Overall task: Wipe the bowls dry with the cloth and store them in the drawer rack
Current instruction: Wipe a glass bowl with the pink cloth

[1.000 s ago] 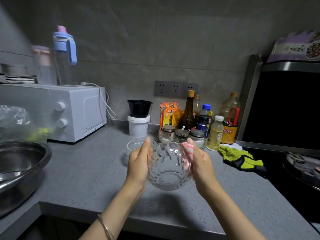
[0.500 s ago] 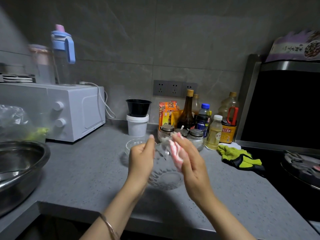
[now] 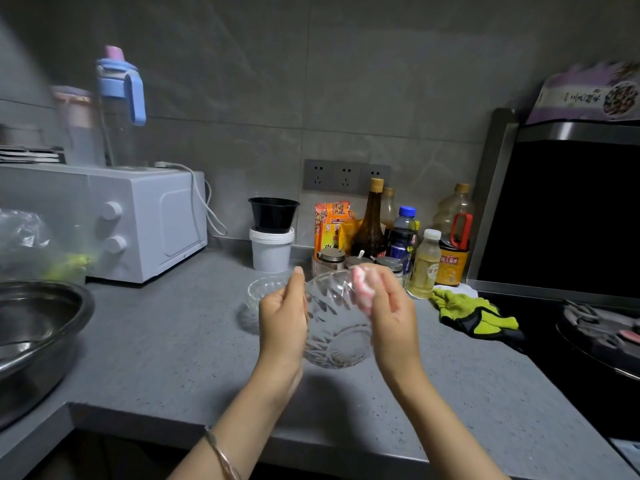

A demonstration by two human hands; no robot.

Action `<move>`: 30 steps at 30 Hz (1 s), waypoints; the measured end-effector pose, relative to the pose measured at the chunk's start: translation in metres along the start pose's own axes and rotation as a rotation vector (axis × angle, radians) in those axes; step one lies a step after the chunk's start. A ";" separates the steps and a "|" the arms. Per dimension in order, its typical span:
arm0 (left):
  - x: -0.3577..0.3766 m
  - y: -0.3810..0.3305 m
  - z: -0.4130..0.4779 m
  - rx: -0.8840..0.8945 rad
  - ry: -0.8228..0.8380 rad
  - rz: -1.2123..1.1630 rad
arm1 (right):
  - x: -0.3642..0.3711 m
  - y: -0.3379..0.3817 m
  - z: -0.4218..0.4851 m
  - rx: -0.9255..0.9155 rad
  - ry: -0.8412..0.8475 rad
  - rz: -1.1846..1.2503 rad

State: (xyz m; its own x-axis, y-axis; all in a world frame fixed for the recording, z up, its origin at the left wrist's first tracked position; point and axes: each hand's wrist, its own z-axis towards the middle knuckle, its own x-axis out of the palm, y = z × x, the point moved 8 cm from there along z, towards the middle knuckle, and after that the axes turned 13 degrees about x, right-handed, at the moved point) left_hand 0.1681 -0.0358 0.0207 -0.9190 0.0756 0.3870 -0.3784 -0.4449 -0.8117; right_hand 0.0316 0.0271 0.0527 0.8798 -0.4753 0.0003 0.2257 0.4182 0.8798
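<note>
Above the surface (image 3: 166, 348), your left hand (image 3: 282, 318) grips the glass bowl (image 3: 334, 329) by its side and your right hand (image 3: 389, 315) pinches the cloth (image 3: 362, 289) against its rim — mid-wipe; next, rotate it to dry the rest.

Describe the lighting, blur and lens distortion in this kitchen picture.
Head view: dim, even light; the right hand and pink cloth are motion-blurred; the glass bowl shows bright glints; a soft shadow lies on the countertop below it; the wide lens skews the microwave.
</note>
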 end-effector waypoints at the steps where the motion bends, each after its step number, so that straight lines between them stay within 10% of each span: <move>1: -0.001 0.002 0.000 -0.024 -0.015 -0.047 | -0.002 -0.006 0.002 0.091 0.022 0.120; 7: -0.005 0.004 0.009 -0.076 0.144 0.080 | -0.011 -0.022 0.004 0.395 0.035 0.225; 14: 0.027 -0.038 -0.002 0.327 0.518 0.445 | 0.006 0.011 0.003 0.105 0.218 -0.076; 24: -0.007 0.003 0.010 -0.029 0.050 0.063 | 0.015 -0.002 -0.043 -0.356 0.065 -0.493; 30: 0.010 -0.003 -0.003 -0.017 0.148 0.107 | 0.026 0.022 -0.042 -0.554 -0.049 -0.744</move>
State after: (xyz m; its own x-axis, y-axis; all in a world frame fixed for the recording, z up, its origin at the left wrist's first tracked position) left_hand 0.1596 -0.0307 0.0255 -0.9600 0.1594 0.2303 -0.2780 -0.4429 -0.8524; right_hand 0.0769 0.0569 0.0524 0.4129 -0.7963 -0.4421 0.9035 0.2970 0.3089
